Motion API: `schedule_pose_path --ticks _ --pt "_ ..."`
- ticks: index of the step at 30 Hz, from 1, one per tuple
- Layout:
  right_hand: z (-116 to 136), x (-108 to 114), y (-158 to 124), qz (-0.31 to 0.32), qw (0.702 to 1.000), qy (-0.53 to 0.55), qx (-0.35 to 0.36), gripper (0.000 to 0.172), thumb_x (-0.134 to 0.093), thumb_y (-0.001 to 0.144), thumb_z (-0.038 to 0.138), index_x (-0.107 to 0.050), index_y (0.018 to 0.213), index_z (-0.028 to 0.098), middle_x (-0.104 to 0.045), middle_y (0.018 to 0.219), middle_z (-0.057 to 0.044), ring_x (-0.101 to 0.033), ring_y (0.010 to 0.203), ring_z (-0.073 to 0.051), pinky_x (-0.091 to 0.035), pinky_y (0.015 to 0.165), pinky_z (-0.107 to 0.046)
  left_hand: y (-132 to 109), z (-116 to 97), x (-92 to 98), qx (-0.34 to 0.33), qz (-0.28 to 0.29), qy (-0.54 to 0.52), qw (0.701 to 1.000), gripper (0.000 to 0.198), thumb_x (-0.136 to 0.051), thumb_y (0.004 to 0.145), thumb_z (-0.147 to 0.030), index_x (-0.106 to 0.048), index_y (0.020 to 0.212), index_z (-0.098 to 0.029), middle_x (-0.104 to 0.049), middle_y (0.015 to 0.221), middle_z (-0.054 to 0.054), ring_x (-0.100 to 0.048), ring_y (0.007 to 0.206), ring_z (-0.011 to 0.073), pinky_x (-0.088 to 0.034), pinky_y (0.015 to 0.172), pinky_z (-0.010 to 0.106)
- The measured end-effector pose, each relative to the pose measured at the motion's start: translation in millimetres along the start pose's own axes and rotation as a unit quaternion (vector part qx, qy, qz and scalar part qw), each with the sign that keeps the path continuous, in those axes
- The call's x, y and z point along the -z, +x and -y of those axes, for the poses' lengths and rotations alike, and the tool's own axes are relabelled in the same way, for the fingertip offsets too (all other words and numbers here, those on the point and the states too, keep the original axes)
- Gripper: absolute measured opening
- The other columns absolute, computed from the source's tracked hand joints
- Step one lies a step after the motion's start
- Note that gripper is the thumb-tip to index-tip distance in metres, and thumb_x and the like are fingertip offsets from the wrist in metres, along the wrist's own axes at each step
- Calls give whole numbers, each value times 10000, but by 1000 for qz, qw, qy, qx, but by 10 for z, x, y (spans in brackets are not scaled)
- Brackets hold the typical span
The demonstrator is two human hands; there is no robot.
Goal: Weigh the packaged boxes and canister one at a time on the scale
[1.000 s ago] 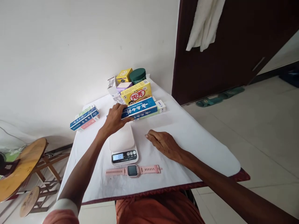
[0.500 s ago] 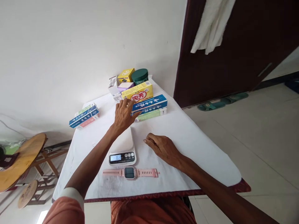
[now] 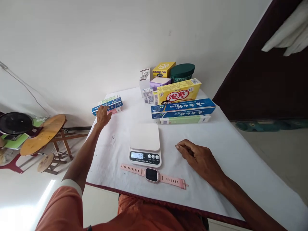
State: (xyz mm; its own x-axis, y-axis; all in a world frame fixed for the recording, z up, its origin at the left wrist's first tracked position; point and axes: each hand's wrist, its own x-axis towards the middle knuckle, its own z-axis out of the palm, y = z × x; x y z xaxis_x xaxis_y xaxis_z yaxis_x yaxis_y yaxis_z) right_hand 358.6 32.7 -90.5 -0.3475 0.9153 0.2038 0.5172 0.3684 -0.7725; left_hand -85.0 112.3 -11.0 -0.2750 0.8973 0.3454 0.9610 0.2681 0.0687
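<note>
My left hand reaches to the left side of the table, its fingertips at a blue toothpaste box and its thumb spread away. That box lies on a small stack with a pink box and a green-white box. Loosely curled, my right hand rests on the table right of the white kitchen scale; nothing shows in its fingers. The scale's plate is bare, and its display seems to read 363. Just in front of the scale lies a pink-strapped smartwatch.
Blue toothpaste boxes lie on a green-white box behind the scale. Behind them stand a yellow puff box, a yellow COME ON box, a purple box and a green tub. Wooden stools stand left.
My left hand has moved left from the toothpaste boxes behind the scale to the stack at the left. The view has turned left. My right hand stays curled beside the scale.
</note>
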Motion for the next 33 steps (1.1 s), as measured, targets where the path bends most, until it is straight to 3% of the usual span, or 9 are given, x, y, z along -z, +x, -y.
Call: schedule_pose_path --ticks 4,7,11,16,20,23,27,30,33 --pt "10 1 -7 4 1000 -3 -8 322 -484 1001 506 -606 831 260 -571 598 38 -537 518 -155 -431 577 -288 -1 165 -81 23 2 -4 1000 323 -666 917 -255 -666 1237 -207 -625 1356 204 -551 1324 409 -438 1066 514" --pt "11 -4 -12 8 1000 -1 -15 308 -497 994 499 -615 840 260 -580 598 36 -547 520 -155 -439 574 -286 47 188 -98 26 -27 -10 999 303 -627 938 -276 -662 1233 -215 -635 1324 176 -563 1296 369 -435 1079 488" --pt "0 -16 -3 7 999 -5 -31 304 -509 982 505 -633 855 258 -627 628 26 -589 545 -162 -458 585 -288 281 197 -42 23 -72 -16 997 367 -566 976 -328 -629 1318 -210 -612 1371 181 -542 1318 358 -435 1089 491" --pt "6 -17 18 5 999 -5 -48 325 -508 979 521 -645 845 258 -642 623 24 -598 527 -159 -456 559 -279 816 246 -46 26 -2 -16 1000 508 -560 985 -432 -573 1442 -211 -540 1517 214 -465 1443 400 -375 1152 549" --pt "24 7 17 5 998 3 -58 353 -507 992 543 -651 840 259 -631 608 26 -585 509 -148 -452 529 -258 1108 238 -131 52 62 -23 996 570 -538 980 -530 -602 1419 -173 -574 1491 254 -488 1422 446 -361 1152 606" --pt "10 29 12 4 998 5 -69 391 -492 1006 576 -655 838 263 -615 593 27 -549 484 -139 -448 504 -246 1049 185 -190 46 23 -27 998 585 -466 1015 -532 -567 1456 -161 -574 1485 245 -488 1424 424 -365 1154 586" --pt "-49 36 9 17 996 5 -87 420 -500 1008 611 -672 848 264 -637 615 16 -567 502 -143 -469 512 -240 731 180 -256 -8 -58 -15 998 606 -460 1021 -592 -547 1475 -199 -576 1452 200 -499 1393 385 -358 1165 524" --pt "-112 7 1 18 995 5 -94 434 -504 1005 633 -687 871 262 -650 634 9 -576 517 -148 -485 529 -243 568 275 -270 -19 -13 13 1000 696 -595 950 -633 -519 1491 -202 -566 1448 206 -498 1382 407 -341 1174 539" --pt "-158 -28 -8 5 996 6 -92 466 -486 1004 660 -686 877 259 -662 651 -2 -587 531 -156 -486 530 -248 532 365 -238 -39 41 29 998 663 -655 930 -555 -516 1478 -208 -557 1458 197 -500 1374 395 -352 1164 532"
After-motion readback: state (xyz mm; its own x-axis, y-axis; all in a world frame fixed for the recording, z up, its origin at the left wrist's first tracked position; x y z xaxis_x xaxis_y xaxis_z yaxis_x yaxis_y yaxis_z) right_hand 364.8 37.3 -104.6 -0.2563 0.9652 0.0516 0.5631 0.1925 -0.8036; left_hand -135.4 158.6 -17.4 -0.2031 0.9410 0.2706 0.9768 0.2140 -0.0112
